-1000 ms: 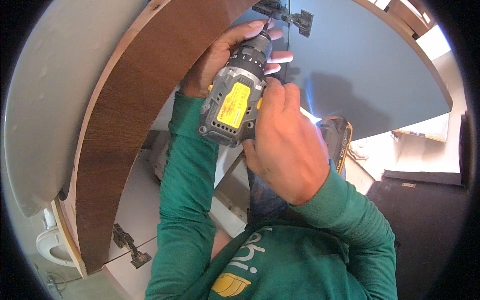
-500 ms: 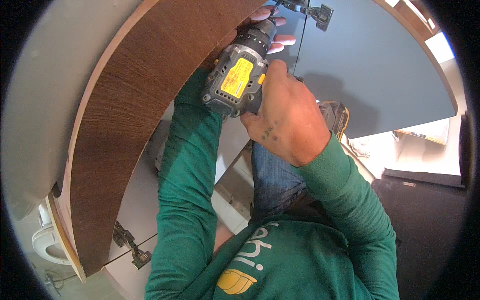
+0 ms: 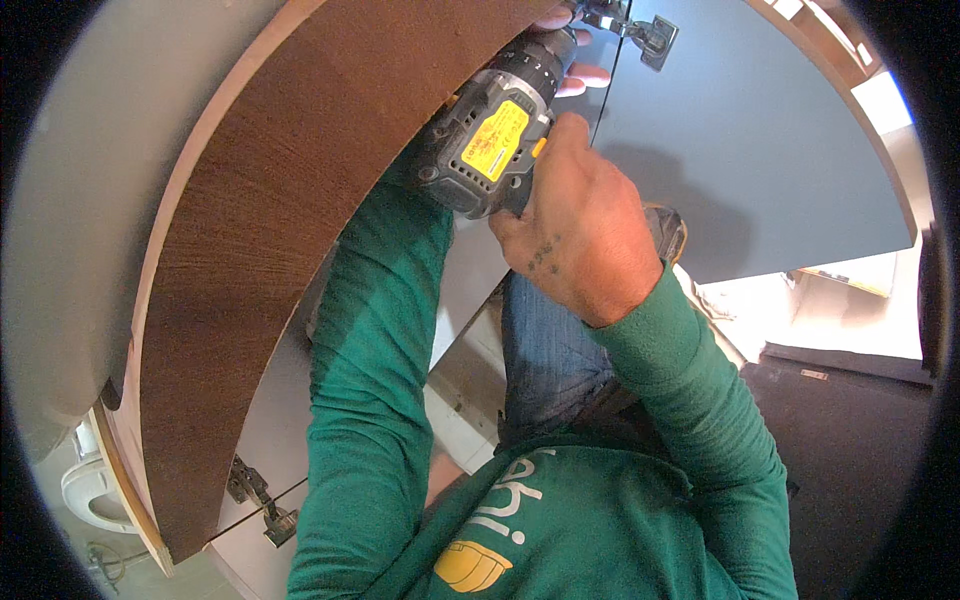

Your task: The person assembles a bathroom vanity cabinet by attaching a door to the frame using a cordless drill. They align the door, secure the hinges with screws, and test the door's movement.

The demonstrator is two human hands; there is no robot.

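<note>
My right hand [image 3: 590, 220] is closed round the handle of a cordless drill [image 3: 495, 135], dark grey with a yellow label. The drill points up and to the right, toward a metal cabinet hinge [image 3: 607, 14] at the top edge. My left hand [image 3: 588, 78] reaches in behind the drill's chuck. Its thumb tip lies beside the drill's front end, with some fingers extending past the chuck on the right. The palm, and whatever the thumb and forefinger pinch, are hidden. The hinge cup [image 3: 655, 42] rests against a grey-blue panel [image 3: 760, 150].
A curved dark-brown wood panel [image 3: 230, 270] arches close over my left arm. Another hinge [image 3: 262, 500] sits at lower left, near a white toilet seat [image 3: 95, 495]. My jeans-clad leg [image 3: 545, 350] is below the drill. A dark surface [image 3: 840, 430] lies at right.
The drill and both hands have shifted slightly up and right, bringing the drill's front closer to the hinge. Less of the left fingers shows now.
</note>
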